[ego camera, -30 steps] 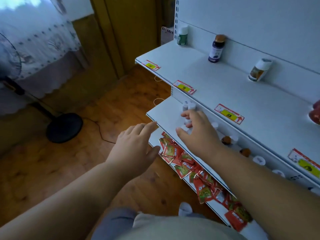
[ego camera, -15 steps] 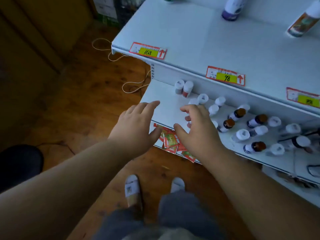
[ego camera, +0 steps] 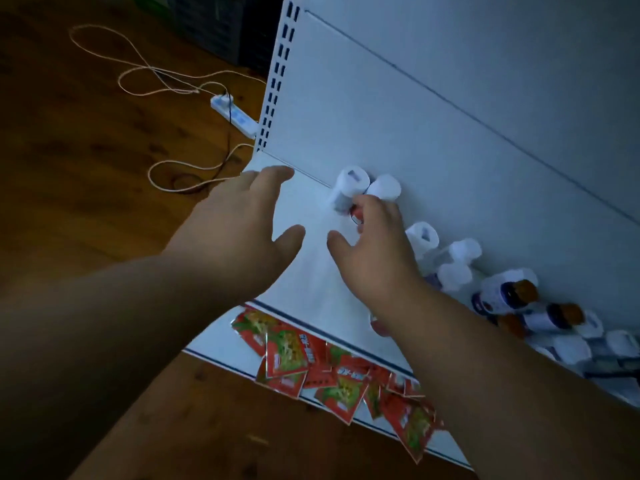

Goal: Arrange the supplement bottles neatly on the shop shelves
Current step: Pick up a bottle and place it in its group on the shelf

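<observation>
Two white-capped supplement bottles stand side by side at the back of a white shelf, against the back panel. My right hand reaches in over the shelf; its fingertips touch the bottle on the right of the pair, low on its red label, and the thumb is spread apart. Over the shelf's left end hovers my left hand, fingers straight, holding nothing. More bottles lie jumbled to the right: white-capped ones and brown-capped ones, partly hidden behind my right forearm.
Red sachets lie scattered on the lower shelf, below the front edge. A slotted upright marks the shelf unit's left end. A white power strip and looped cables lie on the wooden floor to the left.
The view has dropped below the upper shelf and closer to the middle one. My right hand has moved back to the two bottles at the rear; my left hand has come over the shelf's left end.
</observation>
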Motion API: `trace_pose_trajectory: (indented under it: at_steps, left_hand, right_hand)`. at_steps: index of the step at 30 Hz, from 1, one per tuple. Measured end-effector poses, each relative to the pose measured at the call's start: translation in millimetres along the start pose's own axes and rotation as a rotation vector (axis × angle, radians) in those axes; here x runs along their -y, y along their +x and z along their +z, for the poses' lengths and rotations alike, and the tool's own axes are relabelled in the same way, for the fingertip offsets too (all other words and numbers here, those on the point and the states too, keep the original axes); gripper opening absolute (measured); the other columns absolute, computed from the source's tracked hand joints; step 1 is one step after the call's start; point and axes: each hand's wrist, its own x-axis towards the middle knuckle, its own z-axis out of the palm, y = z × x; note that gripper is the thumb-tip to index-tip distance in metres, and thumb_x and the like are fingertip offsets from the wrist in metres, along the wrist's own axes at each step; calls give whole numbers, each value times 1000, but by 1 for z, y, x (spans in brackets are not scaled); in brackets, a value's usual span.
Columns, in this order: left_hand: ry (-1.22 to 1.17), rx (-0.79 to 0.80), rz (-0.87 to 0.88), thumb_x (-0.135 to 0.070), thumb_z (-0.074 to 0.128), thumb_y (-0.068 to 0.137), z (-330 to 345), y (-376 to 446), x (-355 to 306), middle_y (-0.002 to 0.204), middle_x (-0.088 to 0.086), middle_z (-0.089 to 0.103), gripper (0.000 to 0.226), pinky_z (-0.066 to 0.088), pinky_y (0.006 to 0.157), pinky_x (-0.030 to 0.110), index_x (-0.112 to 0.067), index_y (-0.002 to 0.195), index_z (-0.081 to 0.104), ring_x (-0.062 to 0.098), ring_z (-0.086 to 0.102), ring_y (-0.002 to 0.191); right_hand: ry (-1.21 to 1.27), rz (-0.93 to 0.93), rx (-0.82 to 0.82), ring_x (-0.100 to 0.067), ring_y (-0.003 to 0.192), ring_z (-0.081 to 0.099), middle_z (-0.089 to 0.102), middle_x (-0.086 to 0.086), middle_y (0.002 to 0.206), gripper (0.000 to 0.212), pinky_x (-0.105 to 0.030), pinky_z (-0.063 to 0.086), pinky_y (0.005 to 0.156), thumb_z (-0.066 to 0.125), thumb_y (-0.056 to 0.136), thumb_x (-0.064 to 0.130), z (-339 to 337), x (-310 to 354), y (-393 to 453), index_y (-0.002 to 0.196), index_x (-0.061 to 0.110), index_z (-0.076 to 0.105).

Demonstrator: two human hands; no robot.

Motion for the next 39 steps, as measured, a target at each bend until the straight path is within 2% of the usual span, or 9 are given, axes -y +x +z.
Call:
trace_pose_trajectory:
  at_steps: [7, 11, 17, 20, 25, 30, 33, 36, 39]
  left_hand:
    - [-108, -15, 26, -50, 61, 89, 80, 48, 41, 150, -10, 41, 71, 45, 105, 42, -38, 148, 25, 16, 45, 131]
    - [-151, -16, 58, -50, 61, 89, 91, 74, 46, 150, -8, 41, 71, 44, 106, 43, -37, 148, 25, 17, 46, 131]
    - [-230, -22, 62, -43, 63, 90, 95, 91, 51, 145, -7, 47, 67, 45, 92, 29, -34, 148, 29, 12, 51, 120]
    - [-240, -29, 64, -43, 63, 90, 93, 91, 59, 144, -7, 47, 67, 47, 93, 31, -34, 148, 29, 11, 52, 117]
    - [-242, -39, 43, -54, 71, 79, 88, 82, 76, 151, -7, 38, 83, 47, 103, 42, -35, 148, 28, 15, 44, 131]
    - [-243, -59, -57, -76, 66, 53, 69, 38, 90, 156, -9, 28, 112, 44, 104, 43, -36, 149, 23, 15, 37, 136]
    - [-341, -51, -136, -79, 53, 62, 70, -23, 83, 154, -11, 30, 103, 45, 98, 35, -34, 150, 24, 11, 38, 134]
    - [-421, -57, -142, -79, 41, 81, 53, -81, 60, 141, -23, 29, 82, 34, 86, 13, -36, 149, 24, -4, 34, 125]
    - [-434, -100, -150, -79, 35, 82, 12, -118, 30, 134, -28, 27, 79, 36, 91, 18, -38, 148, 23, -8, 33, 124]
  right_hand:
    - [-230, 52, 44, -24, 140, 36, 4, -2, 164, 85, -33, 36, 102, 59, 94, 42, 59, -20, 110, 156, 12, 11]
    - [-272, 135, 38, -31, 136, 39, 13, -10, 159, 77, -44, 40, 103, 63, 89, 47, 75, -23, 146, 144, 7, 28]
    - [-309, 112, -159, -34, 113, 56, 47, -13, 130, 38, -33, 34, 79, 60, 93, 25, 76, -28, 162, 123, 12, 41]
    - [-311, 87, -194, -33, 110, 58, 53, -10, 123, 35, -32, 34, 76, 62, 91, 27, 80, -24, 162, 118, 15, 43]
    - [24, -58, -143, -18, 78, 56, 57, 3, 96, 40, -26, 35, 55, 62, 87, 39, 80, -9, 121, 115, 26, 37]
    - [697, 133, 5, -18, 97, 65, 63, 4, 105, 33, -46, 58, 84, 60, 72, 48, 89, 9, 72, 104, 41, 59]
    - [934, 273, 235, -23, 107, 65, 63, -2, 115, 51, -50, 58, 86, 67, 64, 51, 87, 10, 24, 113, 38, 61]
    - [1129, 366, 362, -29, 108, 65, 63, -9, 115, 61, -52, 57, 88, 73, 62, 50, 70, 24, -21, 118, 30, 61]
    - [1220, 382, 464, -31, 104, 64, 63, -15, 119, 61, -42, 57, 77, 74, 68, 47, 25, 59, -62, 124, 26, 58]
